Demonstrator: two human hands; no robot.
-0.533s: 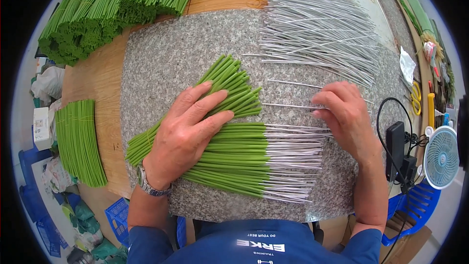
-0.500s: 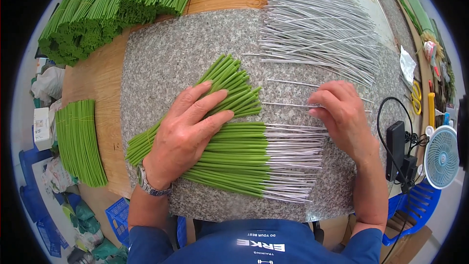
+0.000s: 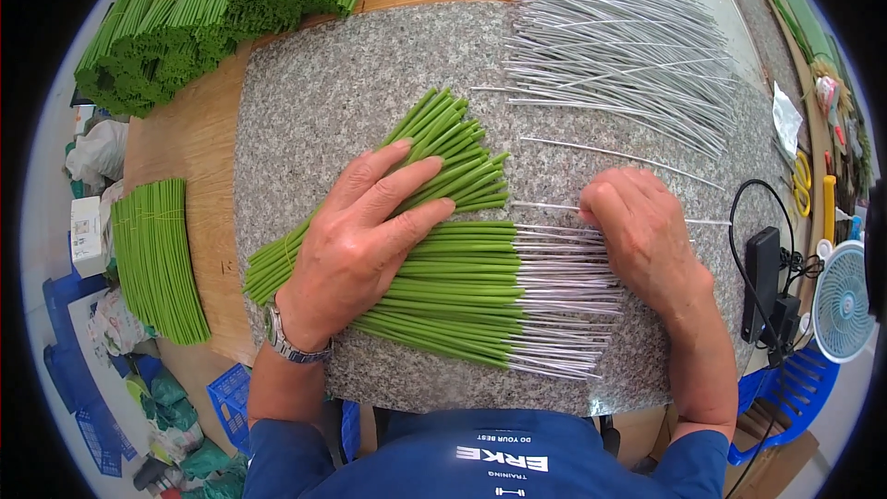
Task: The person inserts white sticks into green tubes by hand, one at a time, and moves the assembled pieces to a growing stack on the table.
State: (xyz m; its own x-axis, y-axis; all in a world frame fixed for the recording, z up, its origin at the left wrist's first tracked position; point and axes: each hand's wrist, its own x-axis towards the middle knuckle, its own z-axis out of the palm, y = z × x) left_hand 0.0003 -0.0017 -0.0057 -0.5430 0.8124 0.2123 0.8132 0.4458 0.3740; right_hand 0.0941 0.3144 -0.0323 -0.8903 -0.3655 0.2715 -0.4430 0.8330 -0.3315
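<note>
My left hand (image 3: 370, 212) lies with fingers spread over a slanting bundle of thin green tubes (image 3: 459, 159). Beneath and nearer to me is a row of green tubes (image 3: 453, 282) side by side, with silvery wires (image 3: 564, 291) sticking out of their right ends. My right hand (image 3: 642, 236) is closed, its thumb and fingers pinching one thin metal wire (image 3: 545, 205); the wire runs level, its left tip close to the tube ends. A single loose wire (image 3: 621, 157) lies just beyond that hand.
A heap of metal wires (image 3: 619, 46) covers the far right of the granite slab (image 3: 314, 65). Large green tube bundles (image 3: 231, 9) are piled far left, another bundle (image 3: 157, 259) nearer. At right are a black power adapter (image 3: 761, 277), its cable, yellow scissors (image 3: 802, 183) and a small fan (image 3: 841, 300).
My right hand has closed further round a wire and shifted slightly nearer to me, bringing the wire down beside the row. My left hand stays on the bundle. The whole view has shifted slightly.
</note>
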